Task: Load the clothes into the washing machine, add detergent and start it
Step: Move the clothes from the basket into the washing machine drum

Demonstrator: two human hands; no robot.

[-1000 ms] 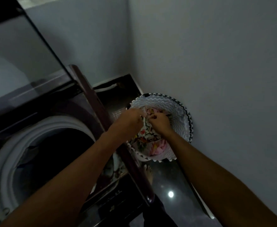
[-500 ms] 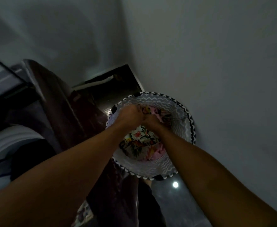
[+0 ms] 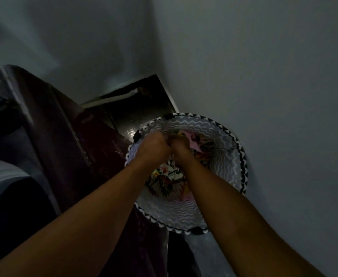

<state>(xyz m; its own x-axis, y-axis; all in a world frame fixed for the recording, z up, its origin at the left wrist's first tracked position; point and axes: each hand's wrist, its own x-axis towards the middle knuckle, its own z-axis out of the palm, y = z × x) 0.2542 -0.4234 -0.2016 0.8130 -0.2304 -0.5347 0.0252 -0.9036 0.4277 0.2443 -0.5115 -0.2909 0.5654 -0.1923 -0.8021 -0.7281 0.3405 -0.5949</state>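
Currently: floral-printed white garment (image 3: pixel 167 176), bunched inside the round grey-and-white zigzag laundry basket with black-and-white scalloped rim (image 3: pixel 242 156), pink clothing (image 3: pixel 192 138) beside it at the basket's far side. Left hand (image 3: pixel 154 147) and right hand (image 3: pixel 181 149), knuckles touching, both curled into the cloth; fingertips hidden. Against a second ago, the view has swung toward the basket and both hands sit deeper in it; the dark maroon top-loading washing machine (image 3: pixel 64 136), left of the basket, is now mostly out of frame. Judgement: gathering under way, nothing lifted yet.
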